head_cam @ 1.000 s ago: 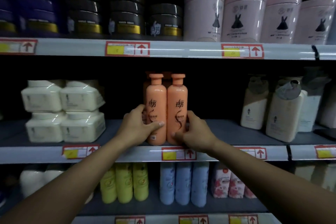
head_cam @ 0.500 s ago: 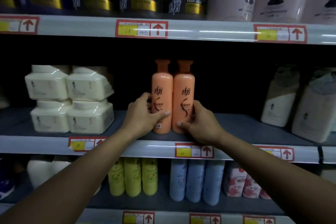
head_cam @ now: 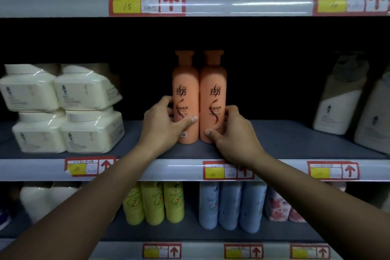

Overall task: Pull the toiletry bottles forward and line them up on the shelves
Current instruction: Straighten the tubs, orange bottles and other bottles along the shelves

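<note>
Two orange bottles stand upright side by side on the middle shelf (head_cam: 295, 139), touching each other, a little back from its front edge. My left hand (head_cam: 163, 125) wraps the lower part of the left orange bottle (head_cam: 185, 84), thumb across its front. My right hand (head_cam: 234, 131) grips the base of the right orange bottle (head_cam: 213, 86), thumb on its front. The space behind the bottles is dark.
Stacked cream tubs (head_cam: 63, 110) sit left on the same shelf; white pump bottles (head_cam: 339, 101) stand at the right. Below are yellow-green bottles (head_cam: 154, 202), pale blue bottles (head_cam: 230, 207) and floral packs (head_cam: 278, 209). Dark jars line the top shelf.
The view has moved closer and tilted down, so the shelves look larger. Both hands stay wrapped on the two orange bottles, which now stand slightly farther back from the shelf edge.
</note>
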A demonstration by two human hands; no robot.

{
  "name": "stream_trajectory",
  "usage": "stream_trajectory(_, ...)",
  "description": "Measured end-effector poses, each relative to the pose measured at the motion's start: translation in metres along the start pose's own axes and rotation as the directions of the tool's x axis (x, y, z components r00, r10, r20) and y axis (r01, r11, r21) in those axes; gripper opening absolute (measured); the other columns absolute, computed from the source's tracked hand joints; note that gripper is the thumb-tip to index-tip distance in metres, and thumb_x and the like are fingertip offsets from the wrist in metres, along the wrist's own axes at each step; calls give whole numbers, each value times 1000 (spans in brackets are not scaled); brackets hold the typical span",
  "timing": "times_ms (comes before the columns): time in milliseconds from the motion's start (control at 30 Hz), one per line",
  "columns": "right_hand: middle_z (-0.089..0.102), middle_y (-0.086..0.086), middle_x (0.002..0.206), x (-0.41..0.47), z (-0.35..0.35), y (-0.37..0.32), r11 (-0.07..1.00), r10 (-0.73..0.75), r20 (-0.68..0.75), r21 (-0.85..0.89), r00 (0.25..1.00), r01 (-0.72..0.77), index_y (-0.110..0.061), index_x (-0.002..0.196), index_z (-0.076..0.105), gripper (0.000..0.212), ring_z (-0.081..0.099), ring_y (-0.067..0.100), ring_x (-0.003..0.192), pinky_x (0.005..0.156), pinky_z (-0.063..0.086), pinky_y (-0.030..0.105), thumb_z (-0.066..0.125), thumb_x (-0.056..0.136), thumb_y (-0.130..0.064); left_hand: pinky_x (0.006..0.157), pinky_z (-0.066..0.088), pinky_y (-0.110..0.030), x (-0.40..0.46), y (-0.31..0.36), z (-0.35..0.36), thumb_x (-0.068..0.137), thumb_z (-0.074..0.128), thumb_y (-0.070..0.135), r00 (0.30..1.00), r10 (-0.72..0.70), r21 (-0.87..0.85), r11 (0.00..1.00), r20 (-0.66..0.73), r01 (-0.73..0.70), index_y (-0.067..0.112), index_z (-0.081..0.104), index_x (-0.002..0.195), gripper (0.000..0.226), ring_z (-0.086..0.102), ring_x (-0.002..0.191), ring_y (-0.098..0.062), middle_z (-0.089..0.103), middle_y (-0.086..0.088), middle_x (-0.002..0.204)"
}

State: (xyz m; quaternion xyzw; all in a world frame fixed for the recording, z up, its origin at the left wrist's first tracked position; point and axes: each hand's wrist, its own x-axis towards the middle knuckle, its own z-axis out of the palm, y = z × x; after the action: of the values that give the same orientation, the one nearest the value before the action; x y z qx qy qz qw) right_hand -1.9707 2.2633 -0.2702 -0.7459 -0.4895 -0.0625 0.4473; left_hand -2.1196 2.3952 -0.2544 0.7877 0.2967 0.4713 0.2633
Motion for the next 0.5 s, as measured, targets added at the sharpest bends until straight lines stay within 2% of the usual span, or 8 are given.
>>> stream_trajectory(167, 63, -2, 121, 2, 3, 2, 1000, -1, -8, -21, 1000, 1, -29, 123, 48, 53, 63, 18, 108, 94, 55, 40, 80, 82, -41, 60, 59, -17, -4, -5, 6, 76, 89, 40, 999, 24, -32, 999, -21, -25, 23, 62, 128, 61, 71, 76, 1, 73, 7, 104)
stream_trajectory(300, 63, -4, 121, 0, 2, 1, 1000, 6, -5, 4, 1000, -6, -31, 125, 49, 54, 64, 16, 106, 95, 56, 42, 79, 82, -41, 76, 64, -37, -6, -10, 10, 65, 76, 71, 994, 63, 32, 998, -93, -61, 32, 60, 130, 77, 71, 90, -6, 70, 7, 111)
stream_trajectory(433, 62, -4, 121, -3, 1, -2, 1000, 9, -4, -7, 1000, -9, -31, 125, 49, 52, 63, 18, 108, 95, 55, 43, 77, 83, -42, 66, 64, -36, -5, -13, 14, 66, 76, 72, 992, 60, 22, 998, -108, -58, 34, 59, 128, 75, 71, 87, -7, 67, 5, 110)
stream_trajectory(500, 62, -4, 123, -4, 1, -3, 1000, 10, 1, -6, 1000, -10, -31, 126, 49, 51, 62, 19, 110, 97, 54, 44, 77, 84, -42, 67, 65, -38, -5, -15, 15, 66, 75, 74, 991, 67, 32, 997, -115, -64, 36, 58, 127, 74, 70, 90, -9, 65, 6, 111)
